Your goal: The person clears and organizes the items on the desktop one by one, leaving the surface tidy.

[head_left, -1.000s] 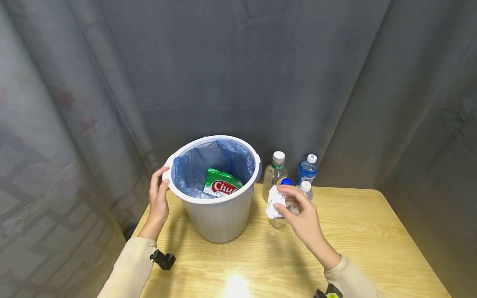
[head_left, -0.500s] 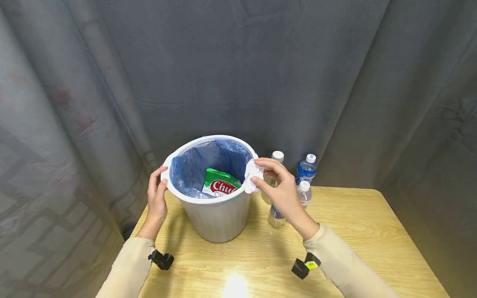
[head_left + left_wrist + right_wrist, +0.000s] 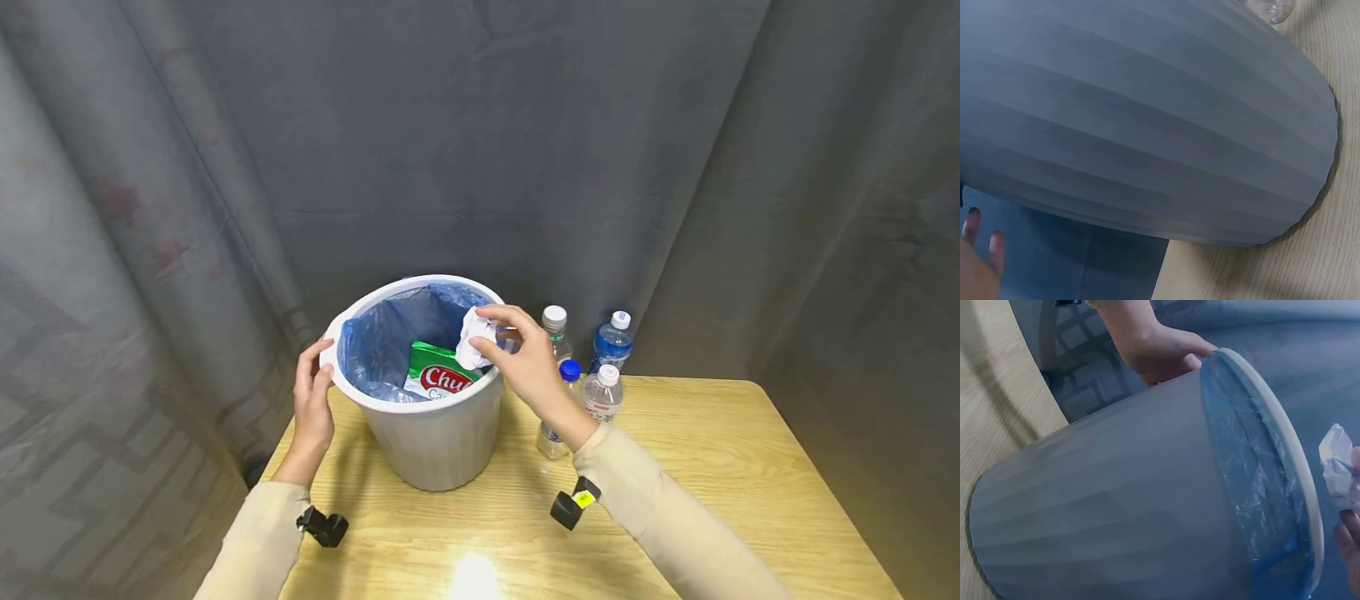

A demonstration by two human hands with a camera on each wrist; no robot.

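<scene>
Wooden counter [image 3: 697, 467] standing against grey curtain [image 3: 525, 142]
Beside the bin [image 3: 427, 442], left grip [image 3: 311, 404] is grasping its rim; right grip [image 3: 525, 358] is pinching crumpled paper [image 3: 474, 337] above it.

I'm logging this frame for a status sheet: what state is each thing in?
Bin: upright on the table, lined with a blue bag.
Crumpled paper: pinched by the right hand, above the bin's opening.
Snack packet: inside the bin.
Left hand: holds the bin's rim.
Four bottles: upright, capped, beside the bin.
</scene>
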